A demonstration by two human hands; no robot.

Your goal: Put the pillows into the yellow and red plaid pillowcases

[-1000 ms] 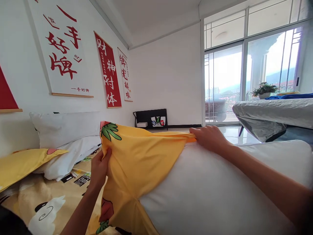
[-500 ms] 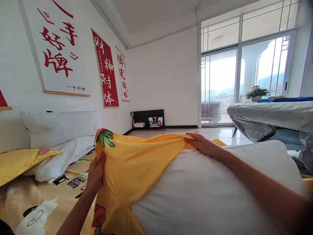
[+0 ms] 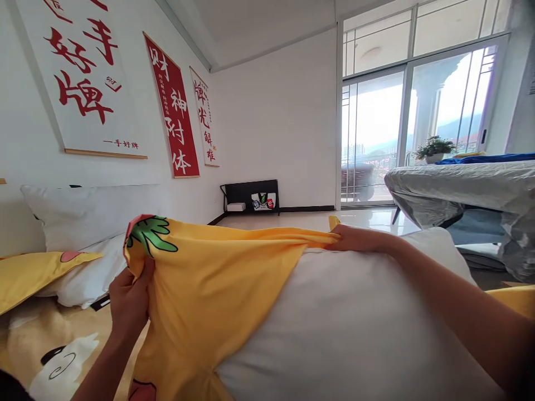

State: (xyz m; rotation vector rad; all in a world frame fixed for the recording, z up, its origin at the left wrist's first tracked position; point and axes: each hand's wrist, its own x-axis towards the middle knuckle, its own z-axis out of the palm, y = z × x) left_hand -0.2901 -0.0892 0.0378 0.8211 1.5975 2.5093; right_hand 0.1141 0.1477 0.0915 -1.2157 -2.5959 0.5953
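A yellow pillowcase (image 3: 217, 284) with a red and green fruit print covers the left part of a white pillow (image 3: 334, 328). My left hand (image 3: 131, 295) is closed on the pillowcase near its printed left corner. Along the upper edge, by the opening, my right hand (image 3: 359, 238) grips gathered yellow fabric; its fingertips are partly hidden by the cloth. To the right of the pillowcase's edge the pillow is bare, with my right forearm crossing over it.
More white pillows (image 3: 96, 214) and a yellow printed pillowcase (image 3: 45, 278) lie on the patterned bedsheet (image 3: 25, 334) at left. A plastic-covered table (image 3: 468, 189) stands at right, a low black rack (image 3: 246, 195) by the far wall. Scrolls (image 3: 173, 106) hang at left.
My left hand has moved left with the pillowcase corner, stretching the fabric wider. My right hand has shifted slightly right, still gripping the upper edge. The camera view has tilted down a little.
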